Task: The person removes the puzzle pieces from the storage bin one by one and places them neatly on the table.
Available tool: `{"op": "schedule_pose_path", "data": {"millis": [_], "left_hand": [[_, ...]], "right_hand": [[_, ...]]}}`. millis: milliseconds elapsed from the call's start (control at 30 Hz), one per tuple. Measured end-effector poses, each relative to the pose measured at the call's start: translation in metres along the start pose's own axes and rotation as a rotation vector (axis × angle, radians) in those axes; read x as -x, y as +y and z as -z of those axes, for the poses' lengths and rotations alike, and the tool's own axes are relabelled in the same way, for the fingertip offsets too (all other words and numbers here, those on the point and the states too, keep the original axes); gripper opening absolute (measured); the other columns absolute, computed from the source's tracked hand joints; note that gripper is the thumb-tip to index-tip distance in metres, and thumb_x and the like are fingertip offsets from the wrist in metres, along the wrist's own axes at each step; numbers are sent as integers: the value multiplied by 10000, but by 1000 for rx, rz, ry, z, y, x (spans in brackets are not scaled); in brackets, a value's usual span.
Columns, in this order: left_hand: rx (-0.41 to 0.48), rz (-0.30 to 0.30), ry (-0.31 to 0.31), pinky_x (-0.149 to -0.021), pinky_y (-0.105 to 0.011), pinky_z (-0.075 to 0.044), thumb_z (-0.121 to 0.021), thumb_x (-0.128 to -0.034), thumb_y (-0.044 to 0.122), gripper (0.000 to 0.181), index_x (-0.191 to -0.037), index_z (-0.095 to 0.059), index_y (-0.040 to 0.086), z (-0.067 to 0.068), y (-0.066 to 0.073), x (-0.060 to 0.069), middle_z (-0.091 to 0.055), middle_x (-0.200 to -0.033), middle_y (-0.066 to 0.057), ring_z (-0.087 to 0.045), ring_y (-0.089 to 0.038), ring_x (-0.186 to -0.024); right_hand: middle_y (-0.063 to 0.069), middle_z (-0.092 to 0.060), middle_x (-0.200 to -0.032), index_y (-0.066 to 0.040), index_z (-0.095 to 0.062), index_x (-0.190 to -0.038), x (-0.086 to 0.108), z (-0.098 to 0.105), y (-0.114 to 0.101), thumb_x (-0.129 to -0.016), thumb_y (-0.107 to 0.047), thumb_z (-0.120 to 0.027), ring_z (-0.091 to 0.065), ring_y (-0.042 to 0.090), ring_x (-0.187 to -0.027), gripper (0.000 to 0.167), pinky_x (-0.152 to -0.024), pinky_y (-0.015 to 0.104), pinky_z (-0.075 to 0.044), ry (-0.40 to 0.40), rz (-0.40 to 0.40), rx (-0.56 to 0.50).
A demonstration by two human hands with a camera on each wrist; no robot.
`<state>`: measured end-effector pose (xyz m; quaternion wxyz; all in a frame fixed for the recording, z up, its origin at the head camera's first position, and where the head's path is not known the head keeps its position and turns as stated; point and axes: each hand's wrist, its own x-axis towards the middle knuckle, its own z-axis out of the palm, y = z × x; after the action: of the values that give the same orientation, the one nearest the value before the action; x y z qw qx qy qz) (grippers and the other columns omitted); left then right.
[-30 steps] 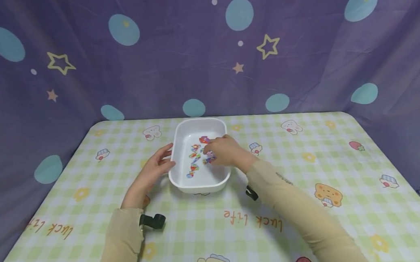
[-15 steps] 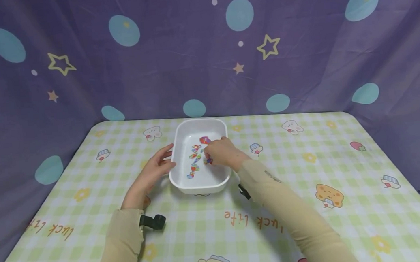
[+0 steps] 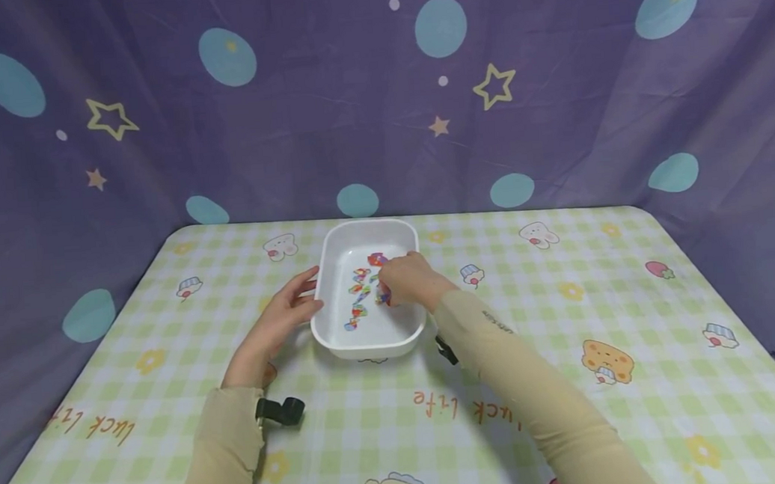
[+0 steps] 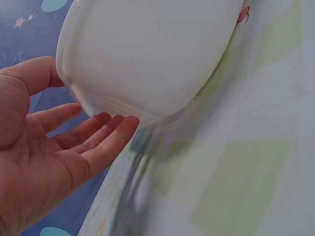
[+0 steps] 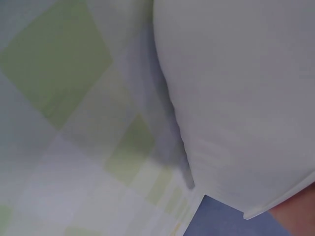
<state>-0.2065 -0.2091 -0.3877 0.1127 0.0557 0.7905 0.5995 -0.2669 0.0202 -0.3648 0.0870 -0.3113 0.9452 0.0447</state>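
Observation:
A white plastic tub [image 3: 367, 336] stands on the table with several small, brightly coloured pieces [image 3: 359, 290] on its floor, which look like twist-wrapped candies. My left hand [image 3: 285, 309] rests against the tub's left side. In the left wrist view, its thumb touches the rim and its extended fingers lie at the outer wall. Over the tub's right wall reaches my right hand [image 3: 412, 278], its fingers bent down among the pieces on that side. A red and purple piece [image 3: 377, 259] lies just beyond it. The right fingertips are hidden, and the right wrist view shows mostly tub wall.
A green and white checked cloth [image 3: 347, 440] with printed cartoons covers the table. Behind it hangs a purple curtain [image 3: 352, 124] with stars and blue ovals. Both wrists carry a black camera mount [image 3: 281, 411].
My right hand has shifted slightly inside the tub, its fingers more bent, and its forearm has moved a little left. The left hand and the tub stay where they were.

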Motion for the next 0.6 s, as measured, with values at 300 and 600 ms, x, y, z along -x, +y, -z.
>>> {"op": "schedule_pose_path", "data": {"millis": [300, 600], "left_hand": [[8, -16, 1, -958, -419, -419, -557, -880, 125, 650, -1446, -240, 160, 0, 0, 0, -318, -1428, -176, -414, -351, -1237], [6, -16, 1, -947, -413, -430, -545, -882, 97, 647, -1447, -235, 154, 0, -2, -1, -318, -1425, -180, -412, -358, -1237]], "right_hand": [[-73, -629, -823, -223, -631, -815, 2, 0, 1, -757, -263, -690, -548, 114, -815, 92, -851, 352, -396, 17, 17, 14], [-77, -609, -775, -212, -628, -801, 0, -4, 2, -705, -222, -691, -535, 114, -746, 116, -793, 304, -422, 67, 46, -24]]}}
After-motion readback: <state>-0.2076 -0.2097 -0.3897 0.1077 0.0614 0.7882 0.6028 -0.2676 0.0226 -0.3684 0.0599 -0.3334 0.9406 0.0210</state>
